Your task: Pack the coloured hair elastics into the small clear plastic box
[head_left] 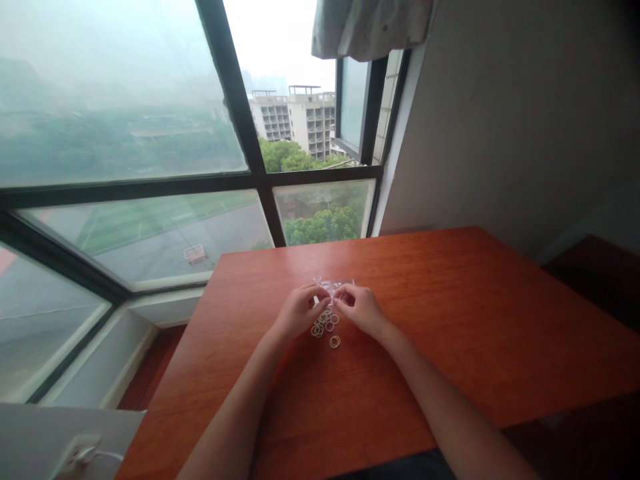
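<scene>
My left hand [303, 309] and my right hand [361, 305] face each other over the wooden table [430, 287], thumbs and fingers pinched. Between and behind them lies a clear plastic bag [326, 285], and both hands' fingertips are at its near edge. Whether they grip the plastic or something small is too fine to tell. Just below the fingertips, several small pale green and whitish rings [319, 329] lie in a loose cluster. A pair of overlapping rings [335, 342] rests a little nearer to me, apart from the others.
Dark-framed windows [260, 175] border the table's far and left sides, one pane standing open. A grey curtain [373, 30] hangs at the top. The wall [500, 133] rises at the right. A socket with a white cable [83, 457] sits at lower left.
</scene>
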The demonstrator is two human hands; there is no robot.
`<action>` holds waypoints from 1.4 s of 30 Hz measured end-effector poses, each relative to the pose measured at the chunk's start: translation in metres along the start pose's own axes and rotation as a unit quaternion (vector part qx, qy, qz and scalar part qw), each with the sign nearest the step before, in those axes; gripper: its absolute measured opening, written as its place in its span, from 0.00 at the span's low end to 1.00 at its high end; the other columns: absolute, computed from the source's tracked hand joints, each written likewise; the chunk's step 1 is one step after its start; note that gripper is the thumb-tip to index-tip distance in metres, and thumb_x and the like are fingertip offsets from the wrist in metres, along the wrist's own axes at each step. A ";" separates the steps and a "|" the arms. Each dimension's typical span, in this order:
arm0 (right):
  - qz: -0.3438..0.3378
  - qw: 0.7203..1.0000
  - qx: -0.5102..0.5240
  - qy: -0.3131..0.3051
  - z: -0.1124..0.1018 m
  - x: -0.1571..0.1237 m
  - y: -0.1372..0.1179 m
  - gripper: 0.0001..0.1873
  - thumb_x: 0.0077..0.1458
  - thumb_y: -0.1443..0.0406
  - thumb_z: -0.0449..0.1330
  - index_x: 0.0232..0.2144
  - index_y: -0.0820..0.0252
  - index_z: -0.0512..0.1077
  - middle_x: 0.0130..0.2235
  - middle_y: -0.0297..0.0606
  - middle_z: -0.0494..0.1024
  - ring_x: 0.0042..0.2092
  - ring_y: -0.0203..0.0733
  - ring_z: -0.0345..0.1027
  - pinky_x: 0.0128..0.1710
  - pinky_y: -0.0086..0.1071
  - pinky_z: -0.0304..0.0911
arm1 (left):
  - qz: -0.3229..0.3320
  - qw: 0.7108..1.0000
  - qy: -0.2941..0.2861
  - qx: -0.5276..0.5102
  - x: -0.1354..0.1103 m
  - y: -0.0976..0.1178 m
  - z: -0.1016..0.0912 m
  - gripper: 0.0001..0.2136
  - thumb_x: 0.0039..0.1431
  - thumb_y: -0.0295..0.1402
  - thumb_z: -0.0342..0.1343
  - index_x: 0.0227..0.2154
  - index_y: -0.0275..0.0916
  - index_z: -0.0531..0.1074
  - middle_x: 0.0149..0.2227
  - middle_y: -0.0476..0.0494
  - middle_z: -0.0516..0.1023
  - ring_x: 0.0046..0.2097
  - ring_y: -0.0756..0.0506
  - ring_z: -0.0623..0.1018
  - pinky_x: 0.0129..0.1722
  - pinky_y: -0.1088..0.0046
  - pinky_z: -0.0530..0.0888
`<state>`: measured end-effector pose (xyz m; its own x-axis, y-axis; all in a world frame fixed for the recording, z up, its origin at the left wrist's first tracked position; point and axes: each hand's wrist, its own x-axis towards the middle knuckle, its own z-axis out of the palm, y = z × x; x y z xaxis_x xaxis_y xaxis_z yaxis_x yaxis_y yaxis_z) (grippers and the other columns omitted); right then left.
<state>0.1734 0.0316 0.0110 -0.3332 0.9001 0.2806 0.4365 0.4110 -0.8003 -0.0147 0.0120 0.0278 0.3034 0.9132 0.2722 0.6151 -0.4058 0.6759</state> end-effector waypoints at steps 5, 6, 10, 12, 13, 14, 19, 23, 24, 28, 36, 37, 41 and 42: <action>-0.006 1.000 -0.007 0.018 0.000 0.000 0.000 0.04 0.50 0.65 0.60 0.29 0.59 0.75 0.22 0.30 0.71 0.24 0.33 0.62 0.26 0.25 0.56 | 0.007 1.000 0.009 0.003 0.001 -0.003 0.004 0.05 0.57 0.28 0.54 0.31 0.36 0.75 0.29 0.48 0.73 0.28 0.53 0.68 0.29 0.79 0.64; -0.004 1.000 -0.012 0.022 0.000 0.000 0.000 0.05 0.50 0.65 0.60 0.29 0.59 0.75 0.22 0.30 0.71 0.24 0.33 0.62 0.26 0.25 0.56 | 0.006 1.000 0.020 0.017 0.002 -0.005 0.004 0.05 0.57 0.28 0.54 0.31 0.37 0.75 0.29 0.48 0.74 0.28 0.53 0.68 0.29 0.79 0.64; 0.004 0.999 -0.026 0.025 0.000 0.000 -0.001 0.04 0.51 0.67 0.60 0.29 0.59 0.75 0.22 0.30 0.72 0.25 0.33 0.63 0.28 0.25 0.56 | -0.039 0.983 0.135 0.119 0.008 -0.009 0.005 0.05 0.59 0.31 0.54 0.32 0.38 0.75 0.31 0.47 0.75 0.30 0.51 0.70 0.31 0.77 0.64; 0.006 1.000 -0.029 0.008 0.001 0.000 -0.001 0.04 0.50 0.68 0.60 0.29 0.59 0.75 0.23 0.30 0.72 0.25 0.33 0.64 0.28 0.25 0.56 | -0.069 0.970 0.172 0.155 0.011 -0.010 0.006 0.06 0.60 0.33 0.54 0.33 0.39 0.75 0.32 0.47 0.76 0.31 0.50 0.72 0.31 0.76 0.64; 0.006 0.999 -0.031 -0.003 0.002 -0.001 -0.001 0.04 0.50 0.68 0.60 0.29 0.59 0.75 0.23 0.29 0.72 0.25 0.33 0.64 0.28 0.25 0.56 | -0.078 0.968 0.174 0.165 0.012 -0.010 0.008 0.07 0.60 0.34 0.53 0.33 0.40 0.75 0.32 0.47 0.76 0.31 0.50 0.72 0.31 0.76 0.64; 0.004 0.999 -0.034 -0.014 0.003 -0.001 -0.001 0.04 0.50 0.69 0.60 0.29 0.59 0.75 0.23 0.29 0.72 0.25 0.33 0.64 0.28 0.25 0.56 | -0.083 0.967 0.168 0.172 0.013 -0.011 0.009 0.07 0.60 0.34 0.53 0.35 0.40 0.76 0.33 0.47 0.76 0.31 0.49 0.73 0.31 0.76 0.64; -0.011 0.996 -0.065 -0.054 0.007 -0.003 0.002 0.04 0.50 0.70 0.60 0.29 0.58 0.76 0.24 0.30 0.73 0.27 0.32 0.64 0.29 0.25 0.54 | -0.089 0.970 0.143 0.178 0.012 -0.013 0.012 0.09 0.60 0.35 0.53 0.41 0.42 0.75 0.34 0.47 0.76 0.32 0.49 0.74 0.34 0.75 0.66; -0.031 0.989 -0.074 -0.124 0.004 -0.007 0.001 0.06 0.51 0.69 0.60 0.31 0.58 0.77 0.25 0.30 0.74 0.27 0.32 0.64 0.29 0.24 0.54 | -0.085 0.975 0.141 0.152 0.010 -0.017 0.008 0.08 0.60 0.33 0.53 0.39 0.40 0.75 0.35 0.46 0.76 0.32 0.49 0.73 0.33 0.75 0.67; -0.038 0.986 -0.078 -0.145 0.004 -0.008 0.000 0.05 0.51 0.68 0.60 0.31 0.58 0.77 0.25 0.30 0.74 0.27 0.32 0.65 0.29 0.24 0.54 | -0.083 0.976 0.141 0.147 0.009 -0.017 0.006 0.08 0.60 0.33 0.53 0.39 0.40 0.75 0.35 0.46 0.76 0.32 0.50 0.73 0.33 0.76 0.67; -0.048 0.975 -0.118 -0.182 0.001 -0.011 -0.005 0.05 0.51 0.65 0.62 0.32 0.56 0.78 0.28 0.32 0.77 0.30 0.34 0.66 0.29 0.25 0.53 | -0.072 0.979 0.134 0.138 0.006 -0.018 0.004 0.08 0.60 0.32 0.52 0.38 0.40 0.75 0.34 0.47 0.75 0.31 0.50 0.72 0.32 0.76 0.66; -0.033 0.972 -0.150 -0.176 0.003 -0.012 -0.007 0.04 0.52 0.64 0.61 0.30 0.57 0.76 0.29 0.33 0.77 0.30 0.35 0.66 0.28 0.26 0.50 | -0.091 0.979 0.140 0.114 0.002 -0.015 0.003 0.05 0.59 0.35 0.54 0.32 0.39 0.70 0.28 0.50 0.75 0.27 0.51 0.71 0.28 0.76 0.64; -0.033 0.974 -0.147 -0.172 0.003 -0.012 -0.006 0.04 0.52 0.64 0.62 0.30 0.57 0.76 0.28 0.33 0.77 0.30 0.34 0.66 0.28 0.26 0.50 | -0.092 0.980 0.139 0.109 0.002 -0.015 0.003 0.06 0.59 0.35 0.53 0.30 0.38 0.69 0.27 0.50 0.74 0.27 0.51 0.70 0.28 0.77 0.63; -0.029 0.983 -0.119 -0.139 0.004 -0.010 0.000 0.03 0.50 0.68 0.60 0.30 0.58 0.75 0.26 0.31 0.75 0.28 0.32 0.64 0.28 0.25 0.51 | -0.075 0.984 0.130 0.093 0.001 -0.015 0.003 0.06 0.58 0.33 0.52 0.26 0.38 0.67 0.24 0.51 0.72 0.25 0.52 0.68 0.27 0.77 0.61; -0.026 0.985 -0.114 -0.125 0.004 -0.009 0.002 0.04 0.50 0.69 0.60 0.30 0.58 0.75 0.26 0.30 0.74 0.27 0.32 0.64 0.28 0.25 0.52 | -0.069 0.986 0.125 0.085 0.001 -0.016 0.003 0.06 0.57 0.32 0.52 0.26 0.38 0.67 0.24 0.51 0.71 0.25 0.52 0.68 0.26 0.78 0.61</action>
<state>0.1738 0.0236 0.0050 -0.5436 0.8247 0.1561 0.5805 0.5037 -0.6398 -0.0216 0.0188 0.0150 0.0316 0.9323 0.3602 0.7575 -0.2574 0.5999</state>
